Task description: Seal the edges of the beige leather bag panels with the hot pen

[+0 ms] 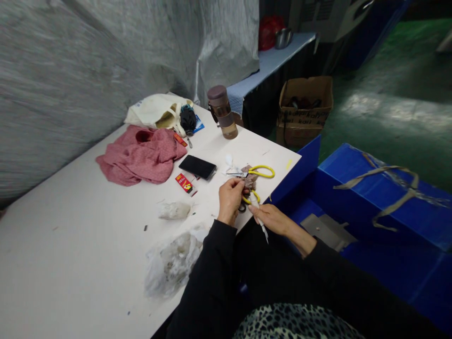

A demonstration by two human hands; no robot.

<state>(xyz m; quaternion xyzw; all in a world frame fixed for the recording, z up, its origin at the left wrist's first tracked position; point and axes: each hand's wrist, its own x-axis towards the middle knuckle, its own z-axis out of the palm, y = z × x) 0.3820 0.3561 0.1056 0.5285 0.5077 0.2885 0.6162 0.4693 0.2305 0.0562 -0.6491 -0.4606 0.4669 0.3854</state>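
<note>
My right hand (272, 219) is closed round a slim white-wrapped tool (260, 219), whose thin pointed end slants down past the table edge. Close by on the left, my left hand (230, 197) has thumb and fingertips pinched together. Whatever is in that pinch is too small or hidden to name. Brownish scraps of cloth (250, 180) lie just beyond the fingertips. Yellow-handled scissors (263, 171) rest on the table corner, blades pointing left, partly over the scraps. Between the hands, a small black ring (242, 207) shows at the edge.
On the white table (88, 245) are a black phone (197, 166), a red small box (185, 183), a clear plastic bag (173, 263), a white bundle (174, 210), a pink cloth (141, 153), a cream bag (155, 110) and a bottle (223, 113). A blue bin (381, 188) stands at right.
</note>
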